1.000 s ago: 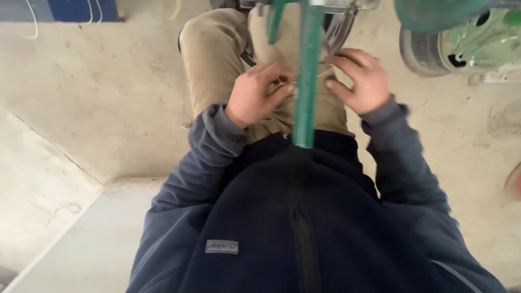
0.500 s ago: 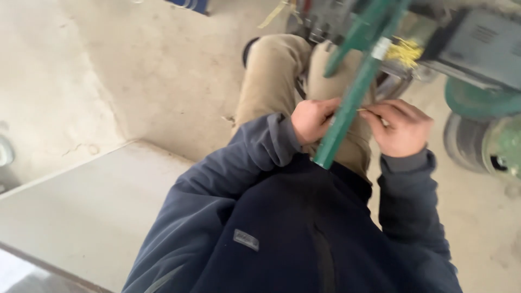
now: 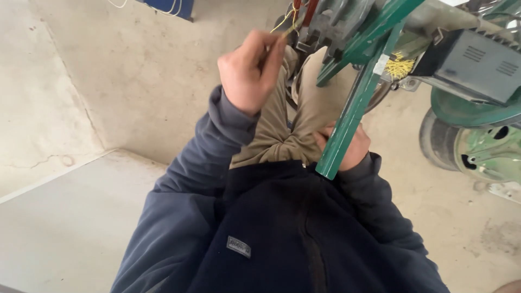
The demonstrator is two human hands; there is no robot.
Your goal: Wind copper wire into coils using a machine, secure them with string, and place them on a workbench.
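My left hand [image 3: 251, 69] is raised in front of me, fingers pinched on a thin yellow wire [image 3: 286, 28] that leads up toward the grey metal parts of a machine [image 3: 331, 21]. My right hand [image 3: 355, 149] rests low on my tan trousers [image 3: 271, 130]. A slanted green metal bar [image 3: 353, 103] crosses in front of that hand and hides most of it, so its fingers cannot be made out. My dark blue jacket fills the lower part of the view.
A grey ribbed motor box [image 3: 472, 59] and a green wheel with a black tyre [image 3: 477, 149] stand at the right. A tuft of yellow wires [image 3: 400, 66] sits by the bar. A pale raised slab [image 3: 59, 222] lies at the left on the concrete floor.
My left hand has lifted from my lap up toward the machine with the yellow wire in it. My right hand stayed low by the green bar. The view has swung.
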